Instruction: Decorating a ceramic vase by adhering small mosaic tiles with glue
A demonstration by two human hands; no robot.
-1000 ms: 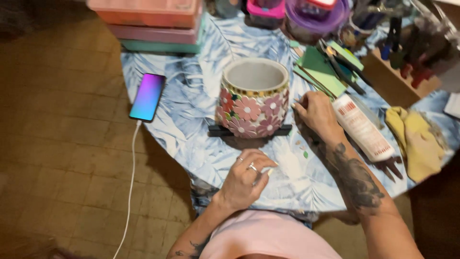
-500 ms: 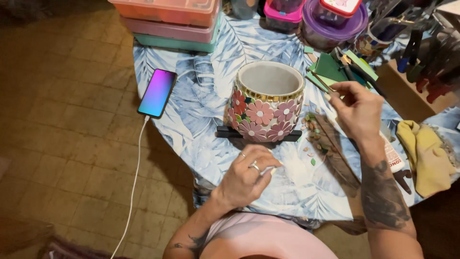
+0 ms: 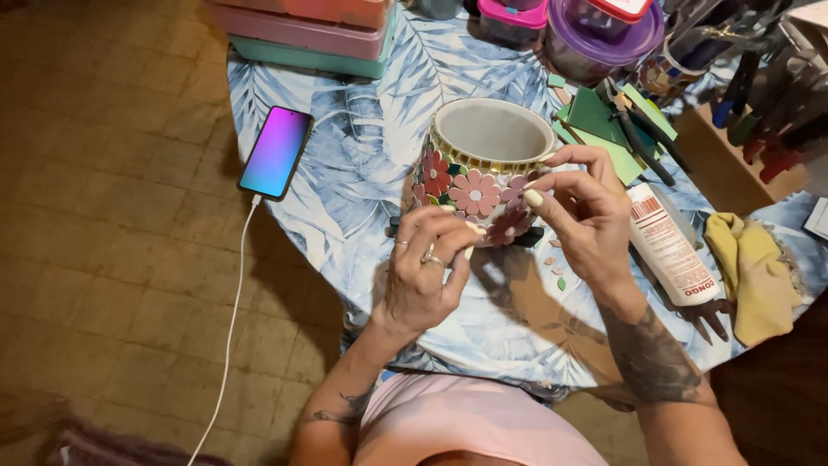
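Both hands now raised to mosaic pot.

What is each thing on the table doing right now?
Flower pot: upright, empty, mosaic flowers on its side.
Left hand: fingers curled against the pot's side.
Right hand: fingertips at the pot's rim.
Phone: screen lit, cable plugged in.
White bottle: lying on its side.
Yellow cloth: crumpled.
Purple tub: lid on.
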